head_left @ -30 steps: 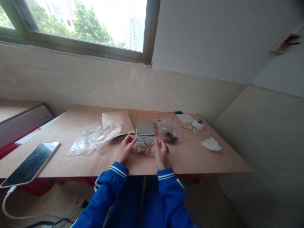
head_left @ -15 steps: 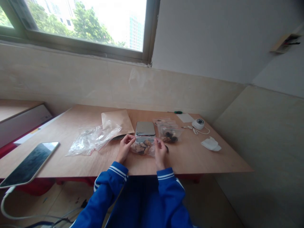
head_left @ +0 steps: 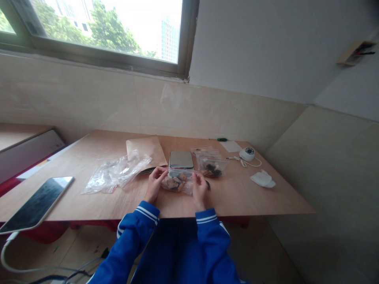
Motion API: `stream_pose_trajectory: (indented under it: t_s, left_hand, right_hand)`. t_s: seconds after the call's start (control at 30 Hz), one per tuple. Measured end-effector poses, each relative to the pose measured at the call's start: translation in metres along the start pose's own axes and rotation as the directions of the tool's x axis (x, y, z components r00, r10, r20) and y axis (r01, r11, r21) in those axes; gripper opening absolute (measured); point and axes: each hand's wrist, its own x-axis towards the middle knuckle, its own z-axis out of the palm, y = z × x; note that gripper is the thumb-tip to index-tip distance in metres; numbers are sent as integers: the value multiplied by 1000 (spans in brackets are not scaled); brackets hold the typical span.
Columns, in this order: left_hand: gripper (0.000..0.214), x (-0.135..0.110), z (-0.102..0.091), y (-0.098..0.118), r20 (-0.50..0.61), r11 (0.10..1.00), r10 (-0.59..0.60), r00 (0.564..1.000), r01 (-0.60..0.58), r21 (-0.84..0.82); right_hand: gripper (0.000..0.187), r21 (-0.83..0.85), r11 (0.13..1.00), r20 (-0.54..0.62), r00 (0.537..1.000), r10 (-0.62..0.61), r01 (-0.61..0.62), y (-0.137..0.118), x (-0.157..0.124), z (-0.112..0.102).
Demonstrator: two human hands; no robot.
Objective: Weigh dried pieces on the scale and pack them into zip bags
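Note:
A small clear zip bag with brown and dark pieces inside rests on the wooden table in front of me. My left hand pinches its upper left corner. My right hand pinches its upper right corner. Both hands are closed on the bag's top edge. Just behind the bag lies a small flat scale with a shiny metal top.
A second filled clear bag lies right of the scale. Crumpled empty bags and a brown envelope lie to the left. A phone sits at the left edge. A white round device and a white wad lie to the right.
The bag and both hands have shifted slightly away from me toward the scale. Nothing else has moved.

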Motion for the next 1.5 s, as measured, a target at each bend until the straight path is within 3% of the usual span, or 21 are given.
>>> stream_pose_trajectory:
  t_s: [0.37,0.57,0.7,1.5]
  left_hand:
    - [22,-1,0,2,9,997,38,999,-38,66]
    - [30,-4,4,6,115,996,-85,990,88,-24]
    - [29,-3,5,2,151,995,-103,983,103,6]
    - [27,-3,1,2,80,997,-66,995,62,52]
  right_hand:
    - [33,-23,1000,-26,1000,-11,11,-7,-3,-2]
    - [35,58,995,133,989,67,-75,-10,-4,-3]
    - [36,89,991,194,978,83,-102,-9,-4,0]
    - [30,-9,1000,96,995,18,-17,-13,-4,-1]
